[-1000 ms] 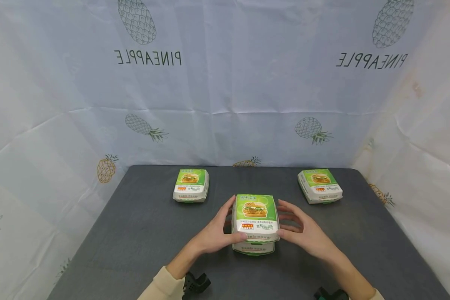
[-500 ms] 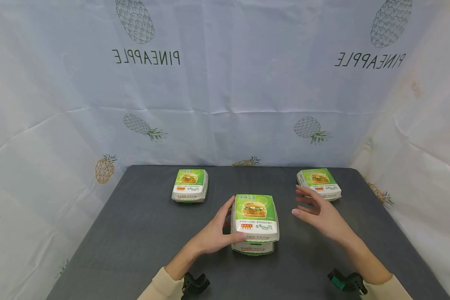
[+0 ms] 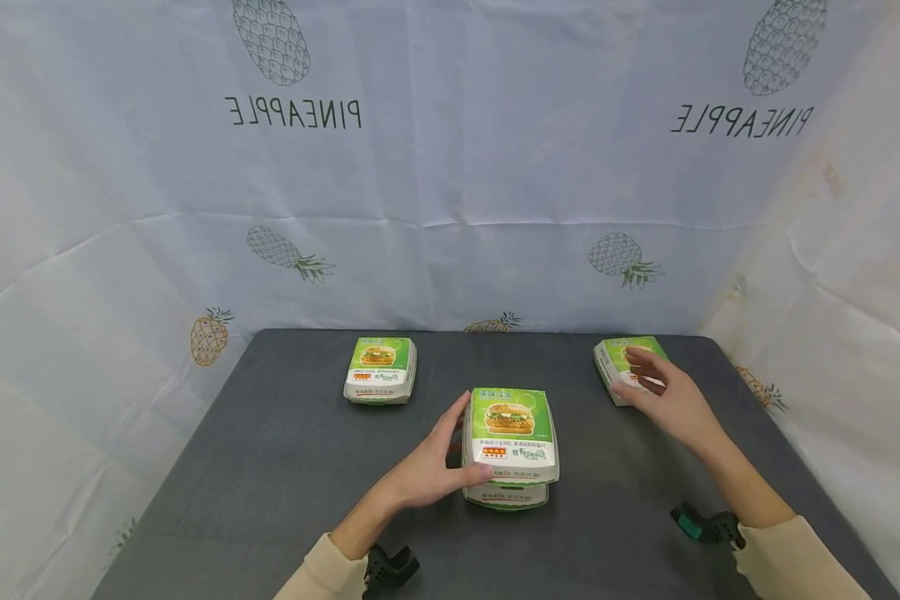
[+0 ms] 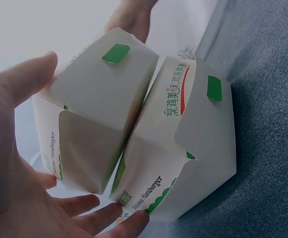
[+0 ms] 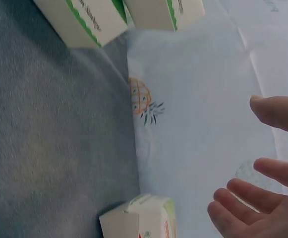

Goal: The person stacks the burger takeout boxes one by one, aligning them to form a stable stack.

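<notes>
Two green-and-white burger boxes are stacked at the centre; the upper box (image 3: 512,433) rests on the lower box (image 3: 506,497). My left hand (image 3: 427,471) grips the stack's left side, thumb at the upper box's front corner. In the left wrist view, the thumb and fingers of the left hand (image 4: 29,173) curve round the upper box (image 4: 106,84), with some fingertips near the lower box (image 4: 198,129). My right hand (image 3: 675,404) hovers over the back-right box (image 3: 613,358), partly covering it. The right wrist view shows the right hand (image 5: 262,198) with fingers apart, holding nothing.
Another burger box (image 3: 380,371) lies at the back left of the dark grey table (image 3: 285,483). A white cloth (image 3: 450,167) with pineapple prints hangs behind and along both sides.
My right hand has left the stack's right side and moved right and away from me to the back-right box. The left hand and the stack have stayed in place.
</notes>
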`<state>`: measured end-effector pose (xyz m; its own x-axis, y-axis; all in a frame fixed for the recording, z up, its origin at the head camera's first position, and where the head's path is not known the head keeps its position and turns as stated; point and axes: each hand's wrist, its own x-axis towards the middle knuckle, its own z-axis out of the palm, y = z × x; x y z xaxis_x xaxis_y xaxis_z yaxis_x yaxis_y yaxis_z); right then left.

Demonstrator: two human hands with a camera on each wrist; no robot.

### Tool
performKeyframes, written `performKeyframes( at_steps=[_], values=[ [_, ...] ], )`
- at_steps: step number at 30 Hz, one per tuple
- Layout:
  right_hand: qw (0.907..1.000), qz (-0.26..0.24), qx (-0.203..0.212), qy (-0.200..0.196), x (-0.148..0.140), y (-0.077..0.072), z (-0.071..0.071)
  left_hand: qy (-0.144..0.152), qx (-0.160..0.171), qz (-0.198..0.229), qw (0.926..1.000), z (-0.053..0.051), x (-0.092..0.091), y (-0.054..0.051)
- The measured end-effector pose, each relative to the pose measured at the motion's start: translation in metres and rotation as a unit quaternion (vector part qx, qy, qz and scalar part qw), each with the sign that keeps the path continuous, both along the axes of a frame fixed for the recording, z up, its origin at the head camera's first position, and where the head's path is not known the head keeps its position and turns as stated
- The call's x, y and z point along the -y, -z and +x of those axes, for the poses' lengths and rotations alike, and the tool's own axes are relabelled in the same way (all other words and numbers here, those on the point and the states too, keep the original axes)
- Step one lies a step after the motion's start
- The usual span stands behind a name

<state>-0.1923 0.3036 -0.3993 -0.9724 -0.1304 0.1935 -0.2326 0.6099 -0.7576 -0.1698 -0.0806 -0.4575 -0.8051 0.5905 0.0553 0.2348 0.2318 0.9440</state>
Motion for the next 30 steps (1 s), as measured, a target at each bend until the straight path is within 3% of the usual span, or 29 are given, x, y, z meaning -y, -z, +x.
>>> performKeyframes(
  at_steps=[7, 15, 30],
  values=[
    [0.9987, 0.029, -0.004, 0.041, -0.018, 0.002, -0.018, 0.002, 0.0, -0.002, 1.0, 0.001, 0.001, -0.001],
    [0.9972, 0.047, 0.008, 0.058, -0.037, 0.005, -0.032, -0.002, -0.006, -0.003, 1.0, 0.001, 0.001, 0.0],
    [0.9902, 0.105, 0.035, 0.085, -0.067, 0.031, -0.052, 0.002, 0.002, -0.002, 1.0, 0.001, -0.001, -0.002]
  ],
)
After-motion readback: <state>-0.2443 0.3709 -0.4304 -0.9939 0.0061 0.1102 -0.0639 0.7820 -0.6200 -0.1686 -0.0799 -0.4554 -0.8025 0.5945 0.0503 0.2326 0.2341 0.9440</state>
